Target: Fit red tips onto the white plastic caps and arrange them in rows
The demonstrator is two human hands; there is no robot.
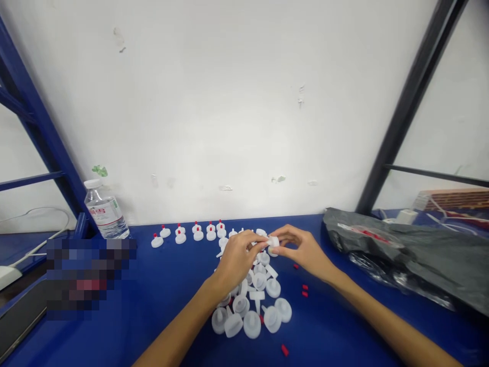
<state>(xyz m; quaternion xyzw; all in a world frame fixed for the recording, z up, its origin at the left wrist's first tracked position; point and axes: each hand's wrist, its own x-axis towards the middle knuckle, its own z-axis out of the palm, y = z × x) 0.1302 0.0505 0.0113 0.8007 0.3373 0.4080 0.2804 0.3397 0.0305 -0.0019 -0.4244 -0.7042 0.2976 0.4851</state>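
Left hand: fingertips closed on the narrow spout end of the held white cap (273, 241); the left hand (237, 257) is above the cap pile (260, 281); whether a red tip sits between its fingers cannot be told
Right hand: thumb and fingers grasping the wide base of the held white cap; the right hand (305, 250) comes in from the right of the cap pile
Held white cap: between the 2 hands, over the far right part of the cap pile; its spout points left
Cap pile: loose white spouted caps on the blue bench (160, 306), some upright, some on their sides; a few red bits show among them
Red-tipped caps: 10 upright, in 2 rough rows left of the far end of the cap pile; the red-tipped caps (198, 235) stand apart from each other at the left end, closer together near the pile
Loose red tips: 4 visible to the right of the cap pile; the loose red tips (284, 350) lie on the bench
Bottle: clear, white-lidded; the bottle (107, 211) is well left of the cap pile
Bag: dark plastic; the bag (405, 255) is right of the cap pile
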